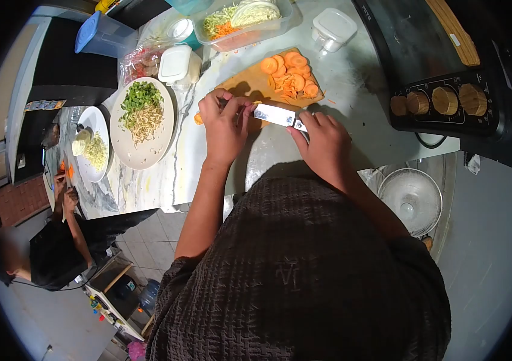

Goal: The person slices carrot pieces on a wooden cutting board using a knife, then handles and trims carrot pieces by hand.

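My right hand (326,141) is closed around the handle of a knife (274,114), its broad blade pointing left. At the blade's far end, the fingers of my left hand (224,123) are pinched together; a small orange bit shows beside them, and what they grip is hidden. Beyond both hands lies a wooden cutting board (241,82). Round carrot slices (295,67) and thin carrot strips (289,90) are heaped on its right half. Another piece of carrot (198,118) sits by the board's left edge, next to my left hand.
A plate (124,157) of chopped greens and sprouts and a second plate (104,171) stand left. Behind are a vegetable tub (247,41) and lidded containers (179,65), (334,27). A stove (448,102) is right, a fan (410,201) below. Another person (57,253) works at far left.
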Demonstrator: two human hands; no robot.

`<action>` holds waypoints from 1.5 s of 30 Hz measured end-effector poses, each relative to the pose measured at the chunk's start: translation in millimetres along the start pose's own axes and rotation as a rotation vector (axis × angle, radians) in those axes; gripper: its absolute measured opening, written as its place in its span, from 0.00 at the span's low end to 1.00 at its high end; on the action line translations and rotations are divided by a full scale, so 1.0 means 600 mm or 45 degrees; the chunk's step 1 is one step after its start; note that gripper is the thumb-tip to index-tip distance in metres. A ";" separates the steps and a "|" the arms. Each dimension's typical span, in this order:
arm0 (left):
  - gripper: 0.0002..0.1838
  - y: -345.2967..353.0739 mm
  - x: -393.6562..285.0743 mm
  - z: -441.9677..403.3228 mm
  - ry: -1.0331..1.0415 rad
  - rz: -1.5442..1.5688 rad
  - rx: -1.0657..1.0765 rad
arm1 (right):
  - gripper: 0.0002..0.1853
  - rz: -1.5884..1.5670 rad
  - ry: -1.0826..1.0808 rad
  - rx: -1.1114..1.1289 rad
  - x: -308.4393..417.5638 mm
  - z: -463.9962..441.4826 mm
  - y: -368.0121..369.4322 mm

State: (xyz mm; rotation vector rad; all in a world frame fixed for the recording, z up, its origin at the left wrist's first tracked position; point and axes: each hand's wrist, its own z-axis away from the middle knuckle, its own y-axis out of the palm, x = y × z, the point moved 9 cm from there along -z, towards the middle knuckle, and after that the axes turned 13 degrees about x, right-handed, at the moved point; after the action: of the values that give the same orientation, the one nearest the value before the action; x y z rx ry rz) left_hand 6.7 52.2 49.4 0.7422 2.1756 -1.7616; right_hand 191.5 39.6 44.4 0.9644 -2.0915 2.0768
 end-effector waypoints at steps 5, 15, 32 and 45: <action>0.09 -0.005 -0.007 -0.003 0.033 0.024 -0.032 | 0.16 0.014 0.009 -0.006 0.001 0.003 -0.003; 0.08 -0.010 -0.019 0.002 0.093 -0.057 -0.066 | 0.16 0.036 0.013 -0.021 0.008 0.010 -0.008; 0.05 -0.003 0.045 0.048 -0.099 -0.180 0.047 | 0.17 -0.149 0.245 -0.034 -0.074 0.025 -0.033; 0.11 0.011 0.038 0.036 -0.131 -0.251 0.379 | 0.16 -0.223 0.241 -0.106 -0.228 0.019 -0.045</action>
State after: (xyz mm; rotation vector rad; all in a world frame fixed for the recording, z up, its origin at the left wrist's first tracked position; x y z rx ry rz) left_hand -11.8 37.9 27.4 0.4965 2.0020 -2.2037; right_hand 318.1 85.3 6.9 0.8677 -1.9110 1.8995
